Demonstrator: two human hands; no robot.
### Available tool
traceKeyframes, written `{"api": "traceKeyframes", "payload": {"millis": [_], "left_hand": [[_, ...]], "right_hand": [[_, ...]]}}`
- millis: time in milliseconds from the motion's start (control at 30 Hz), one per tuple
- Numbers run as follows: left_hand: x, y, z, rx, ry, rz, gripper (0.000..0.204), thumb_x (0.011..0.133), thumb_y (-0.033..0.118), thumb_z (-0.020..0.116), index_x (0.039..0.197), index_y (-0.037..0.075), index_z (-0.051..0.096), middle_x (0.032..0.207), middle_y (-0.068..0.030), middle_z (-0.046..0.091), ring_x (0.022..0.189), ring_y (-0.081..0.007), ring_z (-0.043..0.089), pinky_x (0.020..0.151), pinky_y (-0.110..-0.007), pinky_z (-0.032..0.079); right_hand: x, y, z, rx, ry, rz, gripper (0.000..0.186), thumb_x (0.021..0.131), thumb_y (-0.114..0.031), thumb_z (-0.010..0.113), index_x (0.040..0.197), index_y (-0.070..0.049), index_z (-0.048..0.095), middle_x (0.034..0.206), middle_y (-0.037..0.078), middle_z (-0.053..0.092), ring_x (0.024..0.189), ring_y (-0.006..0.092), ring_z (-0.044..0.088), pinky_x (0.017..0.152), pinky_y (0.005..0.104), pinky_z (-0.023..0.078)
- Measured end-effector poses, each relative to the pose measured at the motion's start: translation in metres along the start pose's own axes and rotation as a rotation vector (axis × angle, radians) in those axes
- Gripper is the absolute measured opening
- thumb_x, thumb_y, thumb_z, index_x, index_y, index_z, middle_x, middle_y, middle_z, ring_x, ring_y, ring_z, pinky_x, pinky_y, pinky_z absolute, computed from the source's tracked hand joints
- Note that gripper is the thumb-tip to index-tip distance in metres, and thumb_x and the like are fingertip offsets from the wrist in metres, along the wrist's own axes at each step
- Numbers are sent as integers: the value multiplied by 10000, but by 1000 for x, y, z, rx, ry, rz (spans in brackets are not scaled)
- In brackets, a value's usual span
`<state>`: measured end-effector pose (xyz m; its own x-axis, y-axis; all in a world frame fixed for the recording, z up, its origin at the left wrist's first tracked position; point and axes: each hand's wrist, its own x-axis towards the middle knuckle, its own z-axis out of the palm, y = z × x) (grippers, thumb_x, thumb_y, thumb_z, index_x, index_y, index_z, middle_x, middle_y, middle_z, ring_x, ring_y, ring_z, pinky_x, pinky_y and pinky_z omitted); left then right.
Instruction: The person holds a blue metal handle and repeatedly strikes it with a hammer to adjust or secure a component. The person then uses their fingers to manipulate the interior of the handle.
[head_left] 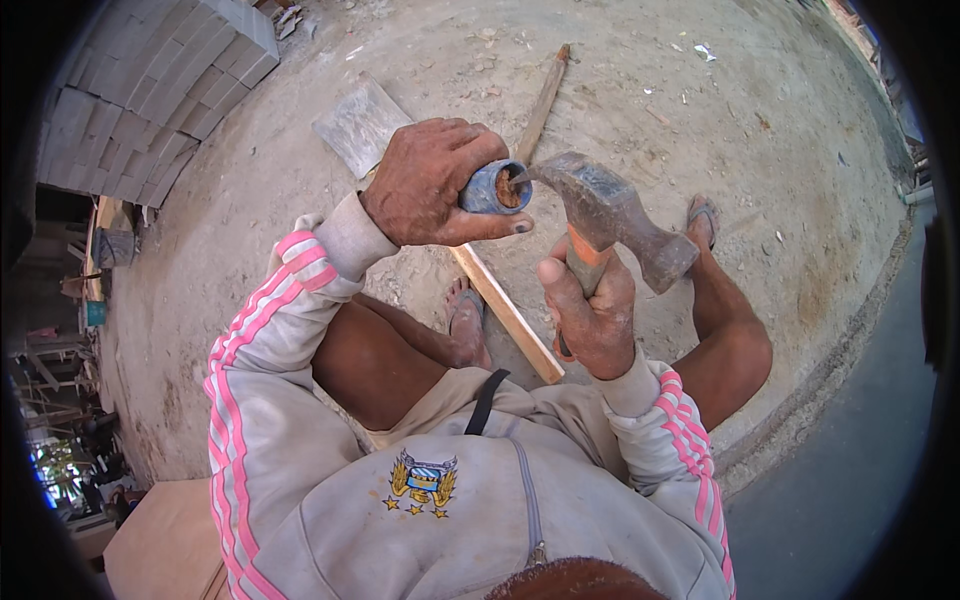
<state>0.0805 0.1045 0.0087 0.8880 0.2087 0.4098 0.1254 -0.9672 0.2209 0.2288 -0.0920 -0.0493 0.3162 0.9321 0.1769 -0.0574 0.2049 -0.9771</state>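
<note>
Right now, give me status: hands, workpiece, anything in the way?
Left hand gripping blue tube, brown material inside. Right hand gripping hammer, claw tip at tube's mouth. Wood strip below, between the feet; nothing seen blocking the claw.

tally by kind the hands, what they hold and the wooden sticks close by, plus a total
Hands: 2, left hand and right hand
Hammer: 1
Blue tube: 1
Wooden sticks: 2, pale stick and brown stick
Total: 6

daylit, dusty dirt ground (800,215) | grey block stack (150,85), upper left | smooth grey strip (865,440), right
</note>
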Motion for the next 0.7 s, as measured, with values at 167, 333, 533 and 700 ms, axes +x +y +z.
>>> {"api": "traceKeyframes", "payload": {"millis": [167,333,533,700], "left_hand": [[0,1,2,45,41,9,523,712,495,853,928,69,639,777,-102,621,698,-313,635,628,-409,495],[0,3,3,66,30,-12,521,701,493,847,922,67,643,786,-109,636,701,-320,646,629,-413,500],[-2,2,-2,113,-42,16,522,739,569,811,898,98,652,731,-89,628,687,-311,648,617,-433,507],[-6,0,-7,91,-172,25,486,735,529,792,906,102,637,735,-94,615,692,-330,641,612,-444,500]], "right_hand": [[-1,5,5,-8,29,21,232,1011,-253,681,971,-52,572,663,-34,544,554,37,494,502,220,381],[0,8,9,-17,18,-32,238,1002,-252,696,957,-55,569,648,-35,539,547,38,492,498,222,380],[4,-10,-4,-13,-104,136,255,999,-263,699,936,-50,572,630,-31,530,534,39,487,490,225,378],[10,-14,-26,7,-258,338,287,984,-307,712,923,-41,627,734,-21,551,699,74,510,621,277,432]]}}
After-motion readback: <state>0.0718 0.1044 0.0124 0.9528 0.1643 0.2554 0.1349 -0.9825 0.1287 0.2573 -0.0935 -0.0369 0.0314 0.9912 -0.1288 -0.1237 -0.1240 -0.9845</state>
